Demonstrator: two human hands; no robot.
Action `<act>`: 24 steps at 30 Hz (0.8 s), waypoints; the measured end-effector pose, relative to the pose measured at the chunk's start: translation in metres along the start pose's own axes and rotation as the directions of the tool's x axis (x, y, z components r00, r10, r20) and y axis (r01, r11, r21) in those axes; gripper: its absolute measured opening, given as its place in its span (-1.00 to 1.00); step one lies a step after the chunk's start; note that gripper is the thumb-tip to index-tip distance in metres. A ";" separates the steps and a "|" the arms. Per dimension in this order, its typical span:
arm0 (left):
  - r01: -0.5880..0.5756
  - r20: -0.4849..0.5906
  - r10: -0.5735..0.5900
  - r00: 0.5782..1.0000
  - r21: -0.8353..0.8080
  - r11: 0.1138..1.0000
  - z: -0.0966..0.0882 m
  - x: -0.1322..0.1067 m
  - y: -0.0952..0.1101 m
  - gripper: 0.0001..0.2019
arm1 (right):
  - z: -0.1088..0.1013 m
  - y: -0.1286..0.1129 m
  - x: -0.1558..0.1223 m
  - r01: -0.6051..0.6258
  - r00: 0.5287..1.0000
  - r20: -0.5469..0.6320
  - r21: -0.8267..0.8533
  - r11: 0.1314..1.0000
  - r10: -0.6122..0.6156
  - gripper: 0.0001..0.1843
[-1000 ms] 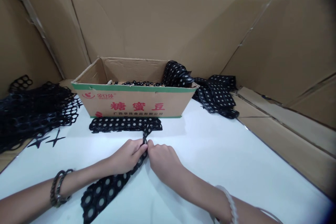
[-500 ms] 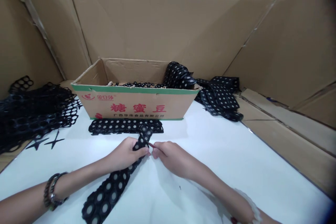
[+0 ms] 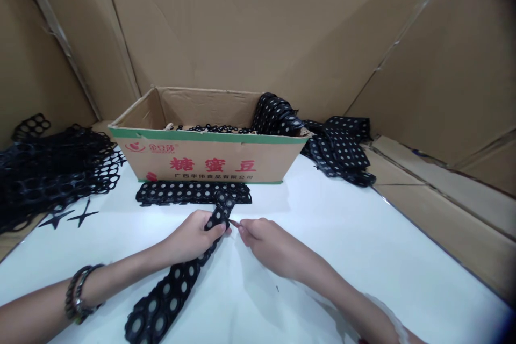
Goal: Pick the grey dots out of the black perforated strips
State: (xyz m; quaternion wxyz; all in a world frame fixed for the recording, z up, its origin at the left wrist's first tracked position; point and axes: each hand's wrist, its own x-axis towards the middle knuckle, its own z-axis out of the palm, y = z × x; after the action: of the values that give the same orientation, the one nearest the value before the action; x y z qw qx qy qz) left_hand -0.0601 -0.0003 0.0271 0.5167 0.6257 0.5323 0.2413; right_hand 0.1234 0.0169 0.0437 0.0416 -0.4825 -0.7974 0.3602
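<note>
My left hand (image 3: 197, 235) is closed on a black strip with pale round discs (image 3: 177, 290), thumb on top. The strip runs from the lower left of the table up toward the box. My right hand (image 3: 266, 244) pinches a thin, reddish-brown pointed tool (image 3: 234, 222); its exact kind is too small to make out. The tool's tip is at the strip's right edge, just above my left thumb. Beyond my hands, another dotted black strip (image 3: 173, 193) lies flat in front of the box, and the upper end of the held strip overlaps it.
A cardboard box (image 3: 209, 158) with a green rim contains black ring pieces and folded dotted strips (image 3: 276, 115). More dotted strips (image 3: 338, 145) are heaped to its right. At left lie black perforated sheets (image 3: 52, 172) and star-shaped scraps (image 3: 83, 216). Cardboard walls (image 3: 258, 32) surround the white table.
My right hand has shifted slightly right with the tool, whose tip stays by the strip's edge. My left hand keeps its hold on the strip, nearly unmoved.
</note>
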 end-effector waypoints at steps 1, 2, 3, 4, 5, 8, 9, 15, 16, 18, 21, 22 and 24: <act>-0.008 0.004 0.008 1.000 0.003 1.000 0.000 0.000 -0.001 -0.69 | 0.001 0.000 0.000 -0.006 1.000 0.004 -0.002 1.000 0.006 -0.67; -0.018 0.006 0.018 1.000 0.012 1.000 0.001 0.000 -0.002 -0.69 | 0.002 0.001 0.000 -0.008 1.000 0.006 -0.008 1.000 0.008 -0.67; -0.029 0.004 0.029 1.000 0.027 0.999 0.001 0.001 -0.003 -0.70 | 0.003 0.001 0.001 -0.005 1.000 0.006 -0.018 1.000 0.005 -0.68; -0.046 -0.002 0.046 0.999 0.048 0.998 0.002 0.000 -0.003 -0.71 | 0.005 0.001 0.001 0.003 1.000 0.007 -0.035 0.999 -0.003 -0.69; -0.066 -0.013 0.068 0.998 0.076 0.995 0.003 0.000 -0.004 -0.72 | 0.006 0.000 0.001 0.015 1.000 0.008 -0.060 0.998 -0.015 -0.70; -0.115 -0.040 0.125 0.991 0.193 0.974 0.004 -0.002 -0.005 -0.73 | 0.010 -0.005 0.002 0.038 0.999 0.011 -0.207 0.978 -0.036 -0.76; -0.121 -0.039 0.134 0.990 0.233 0.965 0.004 -0.002 -0.005 -0.73 | 0.011 -0.009 0.002 0.031 1.000 0.013 -0.269 0.963 -0.029 -0.77; -0.147 0.039 0.142 0.989 0.322 0.935 0.002 -0.002 -0.010 -0.68 | 0.023 -0.034 0.000 -0.023 0.999 -0.043 -0.481 0.876 0.002 -0.72; -0.170 0.064 0.158 0.985 0.310 0.935 0.001 -0.002 -0.010 -0.68 | 0.025 -0.036 0.001 -0.028 0.999 -0.051 -0.490 0.871 0.004 -0.70; -0.212 0.108 0.190 0.976 0.268 0.940 -0.001 -0.002 -0.011 -0.69 | 0.028 -0.038 0.005 -0.035 0.998 -0.065 -0.494 0.869 0.004 -0.69; -0.218 0.103 0.203 0.974 0.177 0.960 -0.003 0.000 -0.011 -0.70 | 0.027 -0.035 0.011 -0.050 0.995 -0.098 -0.477 0.877 0.004 -0.72; -0.207 0.088 0.194 0.977 0.162 0.965 -0.003 0.001 -0.010 -0.69 | 0.026 -0.033 0.012 -0.056 0.994 -0.112 -0.472 0.880 0.003 -0.73; -0.168 0.055 0.161 0.985 0.176 0.970 -0.004 0.003 -0.010 -0.69 | 0.022 -0.027 0.011 -0.074 0.990 -0.140 -0.466 0.882 0.009 -0.73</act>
State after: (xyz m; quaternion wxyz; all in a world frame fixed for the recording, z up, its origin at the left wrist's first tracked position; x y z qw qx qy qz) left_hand -0.0668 0.0027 0.0188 0.4467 0.7166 0.4877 0.2214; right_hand 0.0888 0.0066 0.0412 -0.0307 -0.5182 -0.8457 0.1240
